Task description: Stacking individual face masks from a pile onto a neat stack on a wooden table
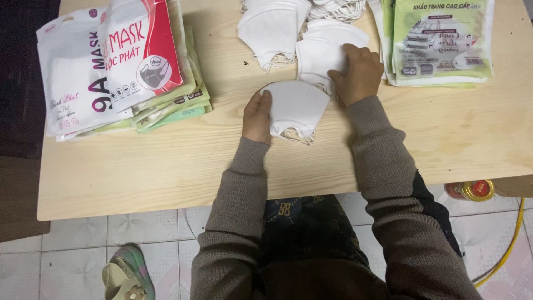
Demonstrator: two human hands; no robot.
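Observation:
A small stack of folded white face masks (297,108) lies on the light wooden table (166,161) in front of me. My left hand (257,118) grips its left edge, fingers curled onto the cloth. My right hand (360,73) rests on another white mask (322,55) just beyond, its fingers pressing on that mask. More loose white masks (272,28) are heaped at the far middle of the table.
A pile of white and red mask packets (111,61) lies at the far left over green ones. Green printed packets (441,39) are stacked at the far right. On the tiled floor are a sandal (126,275), a red can (471,190) and a yellow hose (508,244).

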